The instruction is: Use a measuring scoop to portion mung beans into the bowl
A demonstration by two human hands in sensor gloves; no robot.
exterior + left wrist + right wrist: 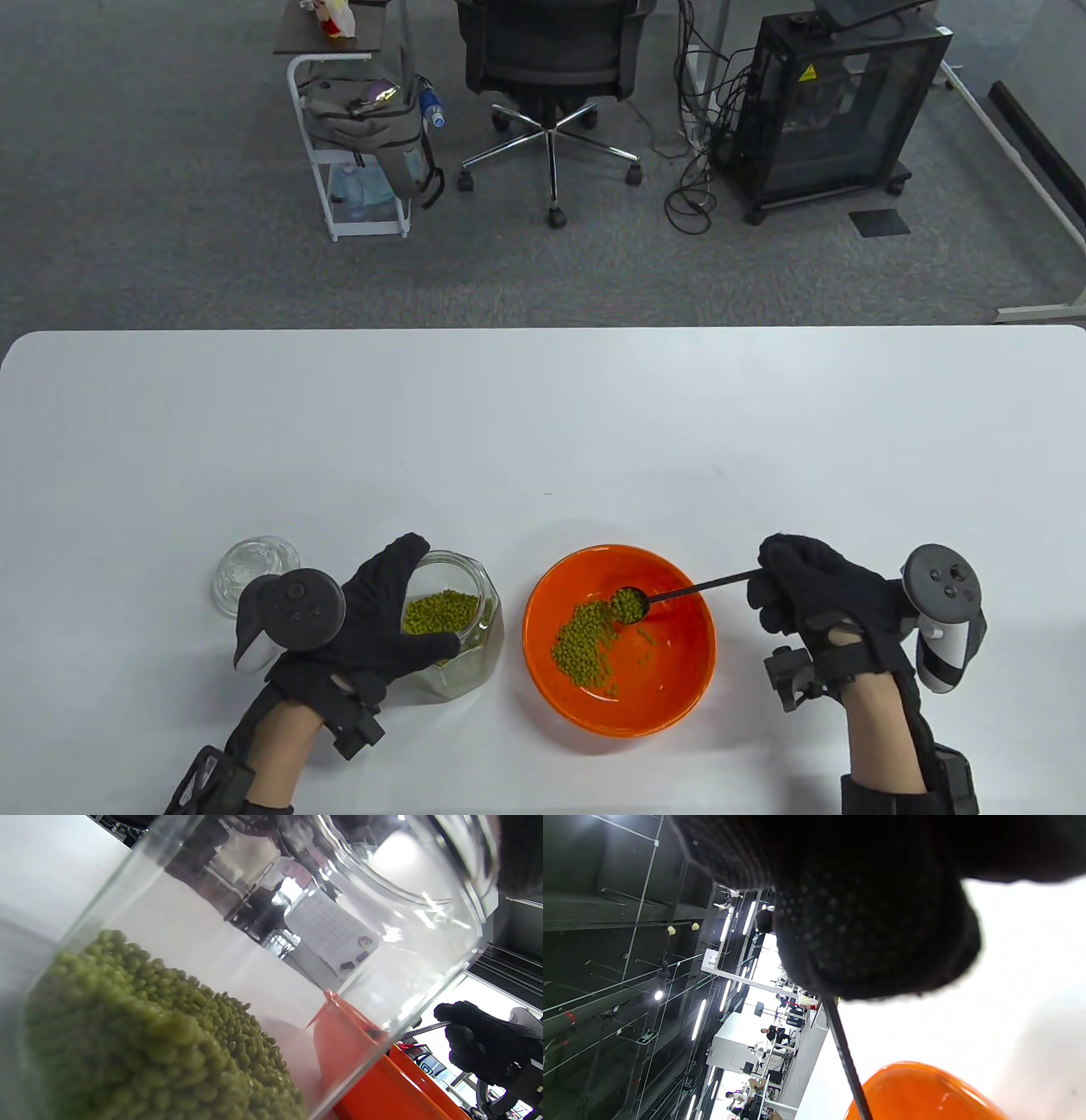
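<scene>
Currently, jar lid [254,573]: beside the jar, at its nine o'clock.
Left hand [373,615]: you grasp the tilted glass jar [454,628]; tip further and mung beans [439,613] spill.
Orange bowl [679,679]: holds a small heap.
Measuring scoop [629,604]: full above the bowl; jolts scatter beans.
Right hand [819,594]: you pinch its handle, at the bowl's three o'clock.

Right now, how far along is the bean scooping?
Partly done: a pile of mung beans already lies in the orange bowl. In hand: the right hand holds a loaded measuring scoop over it, not yet tipped. The left hand grips the glass jar, which still holds beans.
</scene>
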